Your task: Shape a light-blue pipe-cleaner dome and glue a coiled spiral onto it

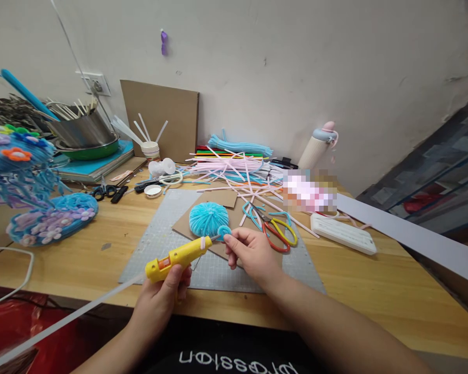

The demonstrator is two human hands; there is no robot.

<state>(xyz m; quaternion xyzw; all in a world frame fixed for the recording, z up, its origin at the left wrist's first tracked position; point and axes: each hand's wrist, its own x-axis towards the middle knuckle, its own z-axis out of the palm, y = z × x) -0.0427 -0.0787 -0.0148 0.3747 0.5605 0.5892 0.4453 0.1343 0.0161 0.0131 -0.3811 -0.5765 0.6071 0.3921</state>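
My left hand (164, 286) is closed around the grip of a yellow glue gun (179, 258), with a long glue stick (74, 320) trailing from its back end. The gun's nozzle touches or nearly touches a small curled blue pipe cleaner (223, 231). My right hand (252, 253) pinches that curl between thumb and fingertips. Just behind it, a round blue pompom-like piece (208, 218) made of fuzzy strands rests on a brown cardboard sheet (185, 227). Scissors with red and yellow handles (283, 234) lie to the right of my right hand.
A grey cutting mat (148, 244) lies under the work. Pink pipe cleaners (237, 166) are heaped behind it. At left stands a blue flower-covered piece (54, 221); a white power strip (343, 234) lies at right. Near the wall are a paper cup (151, 150) and a bottle (315, 148).
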